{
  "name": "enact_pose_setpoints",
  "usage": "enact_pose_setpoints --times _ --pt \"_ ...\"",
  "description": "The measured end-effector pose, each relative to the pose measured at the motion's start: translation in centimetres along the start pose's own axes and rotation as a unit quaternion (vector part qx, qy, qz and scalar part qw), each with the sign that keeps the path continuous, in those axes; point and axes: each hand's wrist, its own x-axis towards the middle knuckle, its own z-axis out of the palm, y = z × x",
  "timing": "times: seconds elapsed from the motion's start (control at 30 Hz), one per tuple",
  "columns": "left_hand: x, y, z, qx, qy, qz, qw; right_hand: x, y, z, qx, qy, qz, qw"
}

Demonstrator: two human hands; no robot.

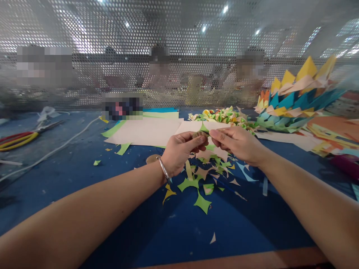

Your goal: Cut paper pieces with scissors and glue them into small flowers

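Observation:
Both hands meet above a heap of cut paper scraps [209,170] at the middle of the blue table. My left hand [181,149], with a silver bracelet at the wrist, is closed in a pinch around a small piece of green paper [203,127], whose pointed tip sticks up between the hands. Thumb and fingers of my right hand [238,144] are pinched together at the right side of the same piece. The fingers cover most of its shape. Behind the hands lie pale paper sheets [148,131] and a pile of small folded paper pieces [224,116].
Layered paper cones [294,99] stand at the back right. Scissors [28,138] with red and yellow handles and a white cable [64,140] lie at the left. A purple object [344,167] is at the right edge. A perforated metal screen [179,37] rises behind the table [126,228].

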Motion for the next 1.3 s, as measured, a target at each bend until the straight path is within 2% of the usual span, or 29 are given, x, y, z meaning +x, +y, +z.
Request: enact_pose_setpoints --times 0.47,0.9,1.3 --pt "0.25 0.05 -0.30 0.052 -0.014 0.054 0.997 -0.11 -0.70 -0.20 -0.054 0.007 -0.037 0.998" --pt "0.33 0.23 -0.41 0.044 -0.033 0.047 0.997 -0.04 -0.68 -0.23 -0.063 0.008 -0.049 0.997" --pt "0.27 0.53 -0.40 0.048 -0.075 0.018 0.996 -0.08 -0.73 -0.35 -0.080 0.010 -0.054 0.995"
